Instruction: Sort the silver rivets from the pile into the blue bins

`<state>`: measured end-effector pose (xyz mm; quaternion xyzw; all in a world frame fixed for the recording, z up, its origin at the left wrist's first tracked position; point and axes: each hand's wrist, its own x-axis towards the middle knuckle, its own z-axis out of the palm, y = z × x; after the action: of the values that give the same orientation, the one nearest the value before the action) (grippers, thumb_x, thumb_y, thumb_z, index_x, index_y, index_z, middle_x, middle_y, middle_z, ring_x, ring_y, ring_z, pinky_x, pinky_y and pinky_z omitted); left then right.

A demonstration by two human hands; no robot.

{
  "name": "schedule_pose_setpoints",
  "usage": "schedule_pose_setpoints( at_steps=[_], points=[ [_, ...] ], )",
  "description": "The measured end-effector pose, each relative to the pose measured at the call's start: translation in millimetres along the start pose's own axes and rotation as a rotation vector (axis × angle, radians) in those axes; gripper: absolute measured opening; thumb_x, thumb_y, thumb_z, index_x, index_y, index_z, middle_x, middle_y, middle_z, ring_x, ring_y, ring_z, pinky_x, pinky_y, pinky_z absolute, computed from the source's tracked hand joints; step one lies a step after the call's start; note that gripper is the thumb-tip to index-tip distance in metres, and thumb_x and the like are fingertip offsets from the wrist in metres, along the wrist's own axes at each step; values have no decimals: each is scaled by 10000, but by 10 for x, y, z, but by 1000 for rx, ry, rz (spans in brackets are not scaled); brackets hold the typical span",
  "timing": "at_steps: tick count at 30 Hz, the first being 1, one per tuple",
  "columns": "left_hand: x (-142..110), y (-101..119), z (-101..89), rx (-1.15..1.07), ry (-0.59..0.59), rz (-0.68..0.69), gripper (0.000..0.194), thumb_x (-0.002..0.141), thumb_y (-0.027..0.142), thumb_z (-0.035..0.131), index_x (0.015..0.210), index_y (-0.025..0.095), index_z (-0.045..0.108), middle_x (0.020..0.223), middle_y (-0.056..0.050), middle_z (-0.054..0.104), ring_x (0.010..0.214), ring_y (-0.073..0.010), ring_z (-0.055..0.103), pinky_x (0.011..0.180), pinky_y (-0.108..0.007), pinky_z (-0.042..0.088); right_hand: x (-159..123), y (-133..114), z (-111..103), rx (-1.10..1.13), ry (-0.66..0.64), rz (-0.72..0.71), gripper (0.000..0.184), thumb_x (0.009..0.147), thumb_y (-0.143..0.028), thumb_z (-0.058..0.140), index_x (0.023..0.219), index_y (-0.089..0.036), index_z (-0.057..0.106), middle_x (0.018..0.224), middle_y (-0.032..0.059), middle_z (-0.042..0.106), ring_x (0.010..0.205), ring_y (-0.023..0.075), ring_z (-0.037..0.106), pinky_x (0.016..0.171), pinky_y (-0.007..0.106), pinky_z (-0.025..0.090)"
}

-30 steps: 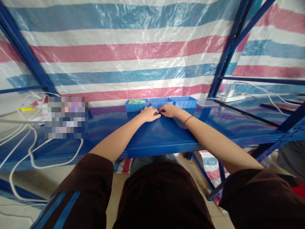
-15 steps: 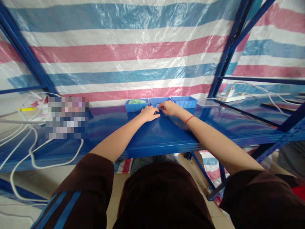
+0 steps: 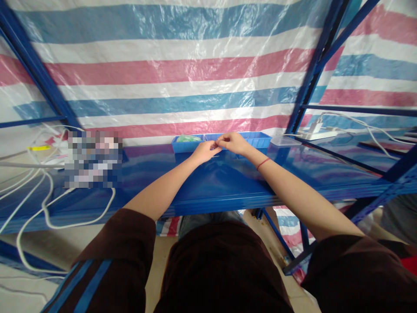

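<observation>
My left hand (image 3: 205, 151) is closed, its fingers pinched together just above the blue table (image 3: 221, 178). Below it a thin pale sliver (image 3: 215, 156) shows, too small to name. Fingertips of my right hand (image 3: 235, 143) are pinched too and meet those of the left. Whatever lies between the fingers is hidden or too small to make out. Behind the hands stand blue plastic bins in a row: the left bin (image 3: 177, 146) contains a green-and-white item (image 3: 186, 138), the right bin (image 3: 260, 140) is partly in view, and the middle one is mostly covered by my hands.
A clear plastic lid or tray (image 3: 285, 140) lies right of the bins. Farther right is a white power strip (image 3: 324, 134) with cables. White cables (image 3: 48, 217) loop over the table's left side beside a blurred-out patch. Blue metal posts (image 3: 306, 74) frame a striped tarp (image 3: 182, 69).
My right hand has drawn back from the middle bin and met my left hand. The left fingers, spread before, have closed. A thin pale sliver now shows below them.
</observation>
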<state>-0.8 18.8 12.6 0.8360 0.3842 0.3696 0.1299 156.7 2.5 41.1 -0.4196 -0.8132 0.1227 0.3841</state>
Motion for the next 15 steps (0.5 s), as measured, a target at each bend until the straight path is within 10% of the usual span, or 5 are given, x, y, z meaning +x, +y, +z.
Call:
schedule_pose_setpoints(
  at_steps=[15],
  points=[
    [11, -3, 19, -150, -32, -51, 204, 769, 340, 559, 798, 145, 608, 711, -34, 664, 698, -162, 617, 662, -283, 467, 15, 19, 17, 101, 93, -15, 213, 753, -302, 543, 746, -115, 646, 714, 56, 666, 643, 137, 586, 625, 244, 460]
  ],
)
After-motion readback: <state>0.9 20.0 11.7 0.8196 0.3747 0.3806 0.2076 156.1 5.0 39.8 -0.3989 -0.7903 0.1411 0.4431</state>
